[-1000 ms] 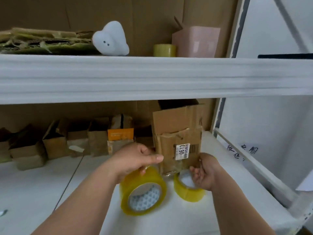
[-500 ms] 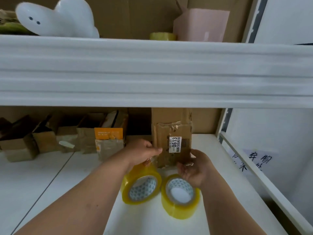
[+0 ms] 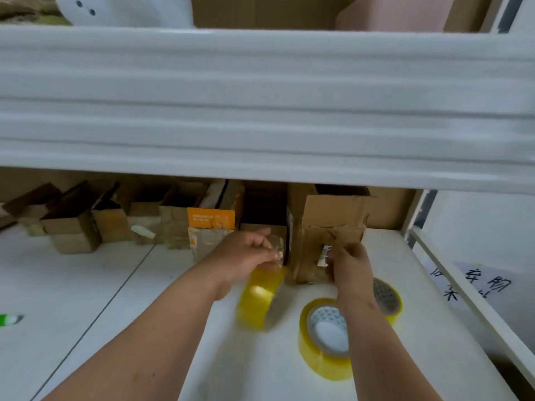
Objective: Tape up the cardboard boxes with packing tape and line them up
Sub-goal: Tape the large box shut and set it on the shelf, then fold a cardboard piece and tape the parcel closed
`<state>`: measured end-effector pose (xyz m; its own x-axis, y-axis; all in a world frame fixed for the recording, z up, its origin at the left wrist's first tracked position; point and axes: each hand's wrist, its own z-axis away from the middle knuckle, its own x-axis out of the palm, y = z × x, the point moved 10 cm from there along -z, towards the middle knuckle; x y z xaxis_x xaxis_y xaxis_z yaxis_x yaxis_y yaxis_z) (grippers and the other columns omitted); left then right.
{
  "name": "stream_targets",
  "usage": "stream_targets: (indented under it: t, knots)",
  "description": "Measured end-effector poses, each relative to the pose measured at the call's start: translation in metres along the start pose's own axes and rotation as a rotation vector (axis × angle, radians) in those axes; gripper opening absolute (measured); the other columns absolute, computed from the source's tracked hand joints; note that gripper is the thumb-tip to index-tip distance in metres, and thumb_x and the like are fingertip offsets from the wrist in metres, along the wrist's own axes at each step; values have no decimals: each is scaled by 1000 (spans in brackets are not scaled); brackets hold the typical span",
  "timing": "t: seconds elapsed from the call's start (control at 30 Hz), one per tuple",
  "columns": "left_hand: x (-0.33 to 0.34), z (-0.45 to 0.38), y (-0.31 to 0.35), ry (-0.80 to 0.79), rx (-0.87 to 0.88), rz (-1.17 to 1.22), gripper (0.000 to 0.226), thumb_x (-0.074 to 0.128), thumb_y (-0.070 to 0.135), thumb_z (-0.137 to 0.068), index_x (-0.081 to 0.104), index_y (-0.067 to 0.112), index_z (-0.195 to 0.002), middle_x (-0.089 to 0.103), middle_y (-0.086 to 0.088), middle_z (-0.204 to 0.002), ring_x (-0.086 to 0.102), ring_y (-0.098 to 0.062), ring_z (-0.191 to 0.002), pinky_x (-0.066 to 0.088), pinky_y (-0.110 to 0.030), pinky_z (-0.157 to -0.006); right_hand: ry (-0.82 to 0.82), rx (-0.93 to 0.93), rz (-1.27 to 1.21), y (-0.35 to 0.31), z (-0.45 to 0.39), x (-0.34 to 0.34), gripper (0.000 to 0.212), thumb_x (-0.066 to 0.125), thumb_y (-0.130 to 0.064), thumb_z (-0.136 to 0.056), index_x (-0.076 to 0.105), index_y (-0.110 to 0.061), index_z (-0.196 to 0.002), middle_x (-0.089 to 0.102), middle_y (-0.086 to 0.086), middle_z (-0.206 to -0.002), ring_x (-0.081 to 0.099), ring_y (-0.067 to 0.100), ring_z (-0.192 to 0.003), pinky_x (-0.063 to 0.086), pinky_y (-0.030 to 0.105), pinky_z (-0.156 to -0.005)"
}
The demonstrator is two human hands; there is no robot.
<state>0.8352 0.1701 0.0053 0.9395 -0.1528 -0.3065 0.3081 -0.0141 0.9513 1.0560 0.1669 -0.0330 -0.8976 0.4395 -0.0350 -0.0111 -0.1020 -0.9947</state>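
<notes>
Left hand [image 3: 246, 256] pinches clear tape beside the worn brown cardboard box [image 3: 327, 235]; right hand [image 3: 351, 263] pinches tape against its front.

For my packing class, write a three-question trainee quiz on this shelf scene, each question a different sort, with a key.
1. True or false: three yellow tape rolls are visible on the white shelf.
2. Which hand pinches clear tape pulled from a roll? A) left hand B) right hand
3. Fill in: the right hand touches the front of the tall ____.

Key
1. True: the upright roll, the lying roll and the far roll.
2. A
3. cardboard box
</notes>
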Motion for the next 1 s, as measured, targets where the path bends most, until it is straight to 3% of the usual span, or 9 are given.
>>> stream_targets:
  t: [0.1,0.2,0.3,0.43,0.57,0.73,0.87,0.93,1.0]
  knots:
    - [-23,18,3,77,58,44,15,69,10,-90,73,10,-75,52,12,-142,53,-12,-127,42,-46,-109,-335,-100,113,-10,45,53,11,61,-28,-73,62,-17,-70,61,0,-66,54,21,-68,38,33,-66]
    - [-56,42,0,181,109,115,15,67,10,-92,71,8,-78,60,23,-123,56,-5,-120,47,-40,-103,-496,-199,169,-17,90,95,32,63,-48,-68,64,-26,-92,64,-2,-96,59,12,-89,41,27,-74]
    - [-90,73,-5,204,141,155,14,66,10,-92,69,3,-80,64,34,-98,61,-3,-105,50,-29,-86,-495,-325,231,-27,121,131,33,69,-58,-75,61,-41,-102,49,-9,-116,52,8,-108,43,29,-91]
    - [-154,115,-29,278,151,154,18,68,11,-91,75,14,-74,68,21,-110,63,-1,-96,42,-20,-72,-562,-386,194,-33,178,194,5,70,-28,-90,66,-28,-87,66,2,-104,61,15,-98,45,26,-82]
    - [-228,163,-55,404,136,109,22,70,16,-90,78,25,-72,58,19,-127,60,-7,-114,50,-31,-90,-540,-433,143,-35,239,251,12,63,-20,-96,67,-21,-84,68,-3,-88,59,5,-82,44,23,-73]
    - [-302,215,-89,524,49,109,14,66,19,-94,78,16,-100,59,4,-129,63,-17,-106,59,-46,-84,-595,-378,204,-29,302,323,21,53,-23,-101,58,-17,-82,60,-7,-75,48,2,-64,36,17,-54]
    - [-344,242,-125,538,-93,339,61,61,12,-97,35,14,-152,63,0,-112,65,-23,-104,62,-38,-76,-458,-359,219,-35,308,347,23,46,-22,-103,58,-12,-86,59,-1,-77,50,14,-65,35,30,-56]
    - [-368,254,-142,532,-147,346,71,61,13,-97,24,21,-156,64,2,-108,66,-22,-102,62,-39,-76,-359,-429,229,-48,299,350,22,46,-20,-102,58,-14,-85,59,2,-78,52,19,-70,37,32,-60]
    - [-391,261,-156,558,-182,305,65,61,14,-97,32,25,-154,64,2,-108,66,-20,-101,61,-42,-78,-305,-517,307,-56,292,362,17,48,-17,-101,61,-16,-90,62,1,-84,56,23,-81,40,32,-69]
